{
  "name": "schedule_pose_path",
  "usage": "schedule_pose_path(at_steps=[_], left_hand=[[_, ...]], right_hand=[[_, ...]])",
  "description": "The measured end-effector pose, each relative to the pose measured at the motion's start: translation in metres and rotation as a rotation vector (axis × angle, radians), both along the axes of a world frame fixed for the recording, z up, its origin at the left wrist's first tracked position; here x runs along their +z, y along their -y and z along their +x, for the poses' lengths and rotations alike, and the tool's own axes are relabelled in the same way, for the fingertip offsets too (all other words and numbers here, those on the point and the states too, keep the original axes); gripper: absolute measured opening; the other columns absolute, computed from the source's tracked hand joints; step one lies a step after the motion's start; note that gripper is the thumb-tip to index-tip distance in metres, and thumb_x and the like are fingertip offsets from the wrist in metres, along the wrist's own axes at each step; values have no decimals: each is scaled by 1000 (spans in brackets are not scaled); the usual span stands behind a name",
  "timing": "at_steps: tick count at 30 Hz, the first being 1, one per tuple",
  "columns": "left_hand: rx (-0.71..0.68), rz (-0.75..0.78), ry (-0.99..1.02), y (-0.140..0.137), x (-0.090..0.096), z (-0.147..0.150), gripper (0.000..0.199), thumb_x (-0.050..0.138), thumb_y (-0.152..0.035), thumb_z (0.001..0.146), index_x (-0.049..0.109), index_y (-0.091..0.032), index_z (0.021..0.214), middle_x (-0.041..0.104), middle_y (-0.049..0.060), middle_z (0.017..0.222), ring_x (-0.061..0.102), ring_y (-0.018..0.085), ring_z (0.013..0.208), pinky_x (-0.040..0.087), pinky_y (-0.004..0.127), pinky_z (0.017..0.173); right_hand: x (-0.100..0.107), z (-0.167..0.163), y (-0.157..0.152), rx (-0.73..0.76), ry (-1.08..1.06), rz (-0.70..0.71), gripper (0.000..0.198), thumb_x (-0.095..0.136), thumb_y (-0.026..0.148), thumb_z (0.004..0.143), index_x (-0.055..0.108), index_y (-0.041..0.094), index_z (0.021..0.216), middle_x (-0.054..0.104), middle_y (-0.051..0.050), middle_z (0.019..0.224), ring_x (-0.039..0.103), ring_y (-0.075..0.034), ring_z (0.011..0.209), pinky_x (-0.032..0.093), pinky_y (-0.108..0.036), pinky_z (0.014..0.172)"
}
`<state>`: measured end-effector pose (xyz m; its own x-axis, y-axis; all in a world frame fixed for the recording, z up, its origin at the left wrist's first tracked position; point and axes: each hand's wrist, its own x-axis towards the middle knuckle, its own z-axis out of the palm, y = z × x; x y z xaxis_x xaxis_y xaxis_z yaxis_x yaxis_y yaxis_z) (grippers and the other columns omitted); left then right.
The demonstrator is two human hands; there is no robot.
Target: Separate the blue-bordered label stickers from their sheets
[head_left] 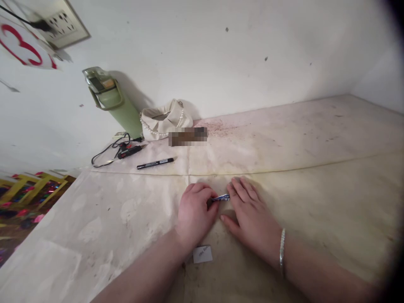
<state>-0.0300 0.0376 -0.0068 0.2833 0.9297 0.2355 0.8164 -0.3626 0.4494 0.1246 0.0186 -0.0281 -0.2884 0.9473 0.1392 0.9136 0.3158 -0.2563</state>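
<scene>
- Strip [223, 198]: small, narrow, white with blue markings, between the hands at the table [315, 210].
- Left hand [197, 210]: grip narrow, pinching the strip's left end.
- Right hand [251, 210]: grip flattened, fingertips by the strip's right end.
- Bottle [126, 115]: green, lidded, contents hidden.
- Bag [173, 113]: cream, beaded strap; I cannot tell its contents.

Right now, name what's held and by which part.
The left hand pinches a patterned strip by its left end; the right hand lies at its right.

Strip [222, 197] between left hand [196, 210] and right hand [252, 212]
</scene>
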Motion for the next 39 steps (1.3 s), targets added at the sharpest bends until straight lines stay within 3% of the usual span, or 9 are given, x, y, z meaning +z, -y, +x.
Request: schedule_pose_path(at_steps=[7, 11, 23, 33, 39], left_hand=[[-2, -21, 3, 1, 2, 0, 16, 62, -7, 69, 66, -19, 79, 63, 1, 87, 54, 18, 84, 43, 32, 80], [-9, -15, 7, 1, 2, -1, 19, 63, -6, 67, 66, -20, 80, 63, 1, 86, 54, 18, 83, 43, 32, 80], [-13, -13, 30, 1, 2, -1, 17, 63, -8, 69, 66, -20, 81, 64, 1, 86, 54, 18, 82, 44, 33, 79], [-25, -23, 100, 1, 0, -2, 16, 62, -10, 70, 65, -22, 80, 64, 1, 83, 56, 19, 82, 45, 32, 76], [-7, -60, 160, 2, 3, -1, 12, 59, -13, 73, 65, -20, 80, 64, 1, 73, 57, 18, 74, 44, 30, 67]], right_hand=[[4, 1, 0, -15, -54, 26, 64, 51, 31, 80, 41, 4, 137, 40, -21, 143, 31, -36, 133, 33, -51, 106], [3, 3, -1, 48, -69, 38, 58, 54, 29, 79, 49, 10, 133, 43, -20, 141, 32, -37, 132, 32, -53, 106], [3, 5, -3, 90, -188, 69, 47, 53, 25, 82, 54, 7, 125, 48, -20, 134, 37, -35, 128, 37, -51, 103], [9, 9, -11, 118, -420, -5, 14, 50, 15, 85, 64, 16, 87, 65, -8, 90, 53, -25, 106, 44, -42, 95], [8, 10, -11, 73, -485, -12, 15, 48, 17, 86, 63, 18, 84, 65, -8, 89, 55, -26, 104, 47, -41, 87]])
